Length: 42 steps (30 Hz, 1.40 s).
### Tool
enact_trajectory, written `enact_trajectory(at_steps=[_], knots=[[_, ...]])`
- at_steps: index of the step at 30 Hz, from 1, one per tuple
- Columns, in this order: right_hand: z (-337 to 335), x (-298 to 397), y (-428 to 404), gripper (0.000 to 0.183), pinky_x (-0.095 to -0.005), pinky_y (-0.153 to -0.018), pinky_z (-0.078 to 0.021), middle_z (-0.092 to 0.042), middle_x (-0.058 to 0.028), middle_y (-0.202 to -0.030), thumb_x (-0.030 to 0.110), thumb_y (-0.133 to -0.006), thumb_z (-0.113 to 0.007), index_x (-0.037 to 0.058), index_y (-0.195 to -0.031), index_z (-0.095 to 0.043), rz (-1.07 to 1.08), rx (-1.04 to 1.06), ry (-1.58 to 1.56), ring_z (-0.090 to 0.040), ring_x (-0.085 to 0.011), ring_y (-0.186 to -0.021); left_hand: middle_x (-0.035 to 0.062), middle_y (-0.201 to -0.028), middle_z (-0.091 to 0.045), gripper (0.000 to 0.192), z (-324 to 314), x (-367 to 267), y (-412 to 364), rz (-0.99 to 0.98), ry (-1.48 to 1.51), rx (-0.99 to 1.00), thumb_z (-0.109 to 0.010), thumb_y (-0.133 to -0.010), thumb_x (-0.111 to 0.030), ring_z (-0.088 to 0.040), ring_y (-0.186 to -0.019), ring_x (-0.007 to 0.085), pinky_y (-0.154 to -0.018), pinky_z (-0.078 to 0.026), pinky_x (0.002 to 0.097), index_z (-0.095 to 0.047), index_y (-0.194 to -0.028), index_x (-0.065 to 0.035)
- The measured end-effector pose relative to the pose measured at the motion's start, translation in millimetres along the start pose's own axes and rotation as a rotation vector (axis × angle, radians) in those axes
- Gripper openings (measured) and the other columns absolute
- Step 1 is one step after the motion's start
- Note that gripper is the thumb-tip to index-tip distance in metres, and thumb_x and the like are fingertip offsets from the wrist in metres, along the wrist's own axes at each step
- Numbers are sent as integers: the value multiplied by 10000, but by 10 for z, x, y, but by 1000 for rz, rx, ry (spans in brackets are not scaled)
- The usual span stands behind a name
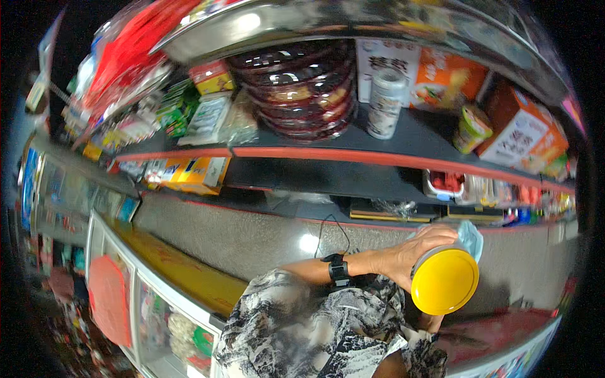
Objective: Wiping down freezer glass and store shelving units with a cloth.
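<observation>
My left hand, with a black watch on its wrist, grips a round canister by its side. The canister's yellow lid faces up at me, and most of its body is hidden beneath. A light-blue cloth shows at the far side of the canister, by my left fingertips; which hand holds it I cannot tell. Only a bit of my right hand by the wrist shows below the lid. Its fingers are hidden behind the canister.
Ahead, a shelf with a red edge carries stacked dark-red containers, a white can, a green cup and cartons. An orange-yellow box lies on the lower shelf. A glass-topped freezer stands at left; a black cable crosses the floor.
</observation>
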State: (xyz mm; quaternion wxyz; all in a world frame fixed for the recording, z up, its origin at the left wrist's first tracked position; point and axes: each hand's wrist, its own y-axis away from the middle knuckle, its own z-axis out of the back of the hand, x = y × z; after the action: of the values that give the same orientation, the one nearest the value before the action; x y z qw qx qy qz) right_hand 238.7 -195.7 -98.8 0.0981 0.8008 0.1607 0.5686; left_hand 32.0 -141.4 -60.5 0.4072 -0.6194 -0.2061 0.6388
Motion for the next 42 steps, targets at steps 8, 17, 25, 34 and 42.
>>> enact_trajectory(at_steps=[8, 17, 25, 34, 42], knots=[[123, 298, 59, 622, -358, -1039, -363, -512, -131, -1291, 247, -854, -676, 4, -1347, -386, -29, -61, 139, -460, -243, -1222, 222, -1389, -368, 1032, -140, 92, -167, 182, 92, 313, -835, -572, -396, -360, -1291, 379, -1073, -265, 491, -308, -1383, -35], [166, -262, -175, 717, -353, -1026, -370, -423, -104, -1403, 192, -821, -718, 38, -1404, -331, 323, 165, 275, -442, -192, -1229, 145, -1242, -539, 651, -305, 319, 169, 691, 328, 219, -790, -665, -193, -512, -1152, 273, -989, -405, 396, -524, -1233, -18], [-121, -386, -452, 357, -342, -808, -532, -656, -35, -1074, 345, -941, -522, 69, -1160, -579, -242, 94, -858, -639, -157, -895, 96, -1074, -633, 525, -487, 451, 57, 744, 261, -51, -805, -646, -92, -598, -989, 228, -883, -472, 348, -604, -1124, -9], [-75, -117, -235, 444, -337, -859, -513, -622, -64, -1144, 420, -941, -496, 58, -1191, -553, -126, 147, -888, -603, -170, -995, 103, -1134, -598, 634, -185, 665, -397, 323, -256, 24, -829, -630, -116, -559, -1046, 238, -944, -433, 386, -555, -1191, -4], [147, -63, 11, 358, -362, -871, -490, -586, -106, -1152, 263, -958, -494, 48, -1244, -502, 320, -273, -520, -580, -225, -1007, 202, -1332, -373, 1043, 530, 1148, -1086, 288, -548, -543, -870, -596, -232, -402, -1227, 302, -1047, -304, 442, -220, -1368, 32]])
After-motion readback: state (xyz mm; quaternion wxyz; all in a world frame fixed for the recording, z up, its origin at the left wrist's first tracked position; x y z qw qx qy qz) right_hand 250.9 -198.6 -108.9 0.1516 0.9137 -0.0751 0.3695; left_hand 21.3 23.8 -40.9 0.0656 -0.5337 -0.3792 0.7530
